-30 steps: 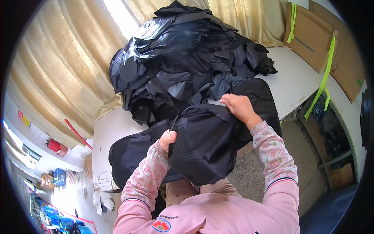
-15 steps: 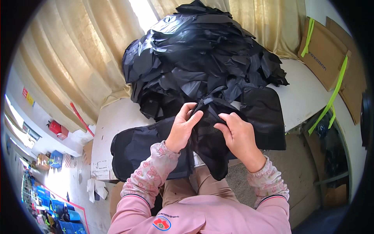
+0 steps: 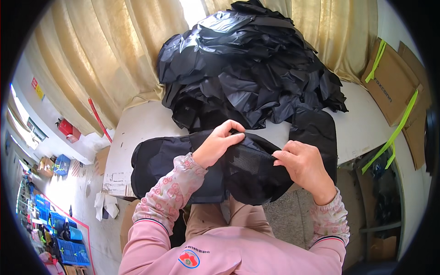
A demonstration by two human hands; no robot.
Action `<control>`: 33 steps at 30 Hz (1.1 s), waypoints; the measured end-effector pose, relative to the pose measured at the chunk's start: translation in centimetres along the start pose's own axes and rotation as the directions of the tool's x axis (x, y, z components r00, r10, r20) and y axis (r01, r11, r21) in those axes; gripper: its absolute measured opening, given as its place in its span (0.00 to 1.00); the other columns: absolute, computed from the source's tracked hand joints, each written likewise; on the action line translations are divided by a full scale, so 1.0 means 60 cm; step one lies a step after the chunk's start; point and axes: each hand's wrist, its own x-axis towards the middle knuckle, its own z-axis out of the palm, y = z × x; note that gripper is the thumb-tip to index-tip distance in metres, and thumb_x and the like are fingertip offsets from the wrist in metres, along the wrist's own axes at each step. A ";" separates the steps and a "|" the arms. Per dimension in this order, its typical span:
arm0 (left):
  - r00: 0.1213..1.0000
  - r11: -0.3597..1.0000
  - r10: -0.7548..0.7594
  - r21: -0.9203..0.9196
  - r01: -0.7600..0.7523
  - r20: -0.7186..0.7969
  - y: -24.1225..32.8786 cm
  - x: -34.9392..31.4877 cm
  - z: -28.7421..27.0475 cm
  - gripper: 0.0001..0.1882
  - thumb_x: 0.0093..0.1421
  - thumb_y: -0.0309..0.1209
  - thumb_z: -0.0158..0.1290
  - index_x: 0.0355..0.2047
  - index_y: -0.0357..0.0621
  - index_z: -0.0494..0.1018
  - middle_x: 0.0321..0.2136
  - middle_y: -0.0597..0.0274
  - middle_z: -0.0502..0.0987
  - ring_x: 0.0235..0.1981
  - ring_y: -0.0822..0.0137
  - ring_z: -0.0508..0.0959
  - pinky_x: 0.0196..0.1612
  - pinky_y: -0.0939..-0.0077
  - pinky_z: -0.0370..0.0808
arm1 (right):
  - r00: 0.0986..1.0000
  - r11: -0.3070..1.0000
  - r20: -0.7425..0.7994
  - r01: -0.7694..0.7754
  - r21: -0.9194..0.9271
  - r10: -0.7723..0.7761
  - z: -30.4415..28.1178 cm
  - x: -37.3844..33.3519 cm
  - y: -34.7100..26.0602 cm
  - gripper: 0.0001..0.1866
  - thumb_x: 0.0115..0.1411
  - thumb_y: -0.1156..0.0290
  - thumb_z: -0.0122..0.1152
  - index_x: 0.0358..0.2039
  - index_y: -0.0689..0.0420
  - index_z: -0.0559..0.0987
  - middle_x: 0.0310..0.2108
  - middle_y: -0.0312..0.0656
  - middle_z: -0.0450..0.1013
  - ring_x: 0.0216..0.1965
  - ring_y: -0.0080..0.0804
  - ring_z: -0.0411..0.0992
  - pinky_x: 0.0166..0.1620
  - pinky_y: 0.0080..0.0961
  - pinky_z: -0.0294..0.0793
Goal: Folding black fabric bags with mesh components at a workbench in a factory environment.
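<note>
Between my hands is a black fabric piece with a mesh panel (image 3: pixel 247 162), stretched along its upper edge and hanging over the table's near edge. My left hand (image 3: pixel 220 143) pinches one end of that edge between thumb and fingers. The other end is gripped by my right hand (image 3: pixel 300 162), a little lower and to the right. Under and left of it lies a flat black fabric piece (image 3: pixel 160 162) with rounded corners. Another black piece (image 3: pixel 316 130) lies at the right, partly behind my right hand.
A large heap of black fabric pieces (image 3: pixel 247 68) covers the back of the white table (image 3: pixel 133 121). Beige curtains (image 3: pixel 101 59) hang behind. Cardboard (image 3: pixel 389 91) with bright green straps leans at the right. Blue crates (image 3: pixel 71 252) stand on the floor at the far left.
My hands have moved apart, the right one going right and slightly down. The bunched mesh fabric is now spread out, its top edge pulled taut.
</note>
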 end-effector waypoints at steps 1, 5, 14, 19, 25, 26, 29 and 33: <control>0.998 1.000 0.021 0.021 -0.019 -0.058 0.002 0.003 -0.002 0.06 0.65 0.28 0.47 0.40 0.41 0.72 0.33 0.72 0.73 0.33 0.83 0.72 0.38 0.88 0.69 | 1.000 1.000 0.006 0.013 0.015 -0.013 0.001 0.000 -0.003 0.08 0.49 0.70 0.67 0.31 0.55 0.78 0.22 0.39 0.69 0.23 0.39 0.72 0.26 0.31 0.71; 0.984 0.986 -0.072 -0.158 0.046 -0.163 -0.008 0.014 -0.039 0.15 0.65 0.31 0.46 0.50 0.41 0.71 0.29 0.71 0.74 0.28 0.81 0.73 0.34 0.84 0.70 | 1.000 1.000 0.001 -0.003 0.014 0.003 -0.015 0.002 -0.004 0.08 0.49 0.72 0.66 0.30 0.56 0.77 0.23 0.40 0.70 0.23 0.39 0.72 0.25 0.31 0.71; 0.974 0.894 0.126 0.404 -0.193 0.187 0.008 -0.007 -0.059 0.07 0.60 0.26 0.57 0.35 0.33 0.76 0.25 0.67 0.76 0.27 0.79 0.75 0.31 0.83 0.73 | 0.998 1.000 0.056 -0.016 0.006 0.016 -0.031 0.017 -0.002 0.06 0.51 0.74 0.64 0.30 0.57 0.77 0.23 0.41 0.71 0.24 0.41 0.74 0.26 0.32 0.71; 0.991 0.949 0.129 0.296 -0.110 -0.045 -0.056 -0.002 -0.119 0.08 0.62 0.27 0.54 0.40 0.36 0.75 0.32 0.65 0.76 0.32 0.77 0.75 0.38 0.82 0.74 | 0.950 0.961 -0.153 -0.262 0.089 0.273 -0.053 0.040 0.026 0.07 0.57 0.74 0.61 0.35 0.64 0.77 0.27 0.48 0.75 0.26 0.44 0.73 0.30 0.28 0.71; 0.727 0.859 -0.505 0.351 0.373 0.466 -0.202 -0.105 -0.115 0.35 0.53 0.24 0.63 0.59 0.34 0.61 0.55 0.48 0.71 0.56 0.62 0.71 0.56 0.68 0.69 | 0.818 0.825 -0.327 -0.281 0.490 0.473 -0.104 0.086 0.048 0.10 0.63 0.70 0.59 0.38 0.66 0.78 0.29 0.29 0.73 0.33 0.14 0.67 0.39 0.14 0.68; 0.769 0.875 -0.482 0.179 0.451 0.420 -0.217 -0.118 -0.081 0.25 0.51 0.26 0.64 0.48 0.27 0.70 0.57 0.46 0.69 0.57 0.61 0.70 0.57 0.67 0.68 | 0.790 0.775 -0.324 -0.277 0.568 0.521 -0.115 0.087 0.050 0.11 0.63 0.70 0.59 0.39 0.65 0.79 0.30 0.29 0.74 0.34 0.14 0.68 0.40 0.14 0.68; 0.868 0.860 -0.261 -0.308 0.408 0.422 -0.270 -0.114 -0.016 0.22 0.57 0.28 0.59 0.49 0.31 0.69 0.57 0.47 0.69 0.60 0.57 0.67 0.61 0.65 0.65 | 0.710 0.548 -0.264 -0.201 0.812 0.653 -0.131 0.109 0.022 0.12 0.64 0.68 0.58 0.41 0.64 0.80 0.32 0.30 0.76 0.36 0.14 0.71 0.41 0.14 0.70; 0.961 0.873 -0.215 -0.407 0.270 0.176 -0.373 -0.105 0.022 0.27 0.59 0.30 0.57 0.58 0.38 0.64 0.58 0.51 0.68 0.60 0.56 0.68 0.63 0.60 0.64 | 0.726 0.439 -0.216 -0.130 0.889 0.653 -0.122 0.124 0.013 0.12 0.64 0.67 0.58 0.42 0.62 0.79 0.34 0.31 0.77 0.37 0.16 0.72 0.42 0.14 0.70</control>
